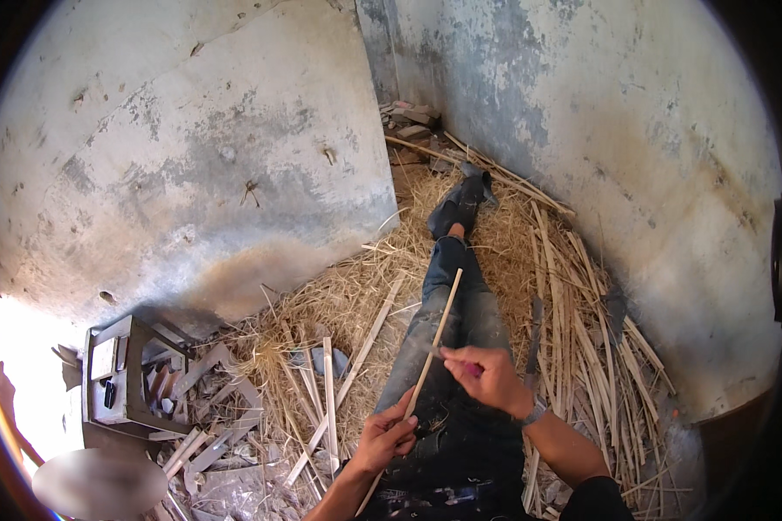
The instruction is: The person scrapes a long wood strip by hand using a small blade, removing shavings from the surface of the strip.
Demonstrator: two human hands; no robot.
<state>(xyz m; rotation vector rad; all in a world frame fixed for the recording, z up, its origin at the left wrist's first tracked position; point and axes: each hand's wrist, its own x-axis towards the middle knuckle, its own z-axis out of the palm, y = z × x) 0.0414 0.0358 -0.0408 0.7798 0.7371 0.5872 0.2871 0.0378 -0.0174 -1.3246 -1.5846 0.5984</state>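
Note:
A long, thin bamboo strip point(444, 323) slants over my outstretched legs, from near my lap up past the knees. My left hand point(386, 439) is closed round its lower part, and the tail end runs down beside my left forearm. Higher up, my right hand point(493, 379) is closed on what looks like a small knife point(473, 370) with a pink-purple handle. Its dark tip meets the strip or lies just beside it; the fingers hide most of it. A watch circles my right wrist.
Long split bamboo strips point(573, 347) are heaped along the right wall. Shavings point(321, 300) cover the floor around my legs, with loose flat slats point(331, 404) on the left. A wooden stool-like frame point(129, 373) stands far left. Rubble point(413, 120) fills the back corner.

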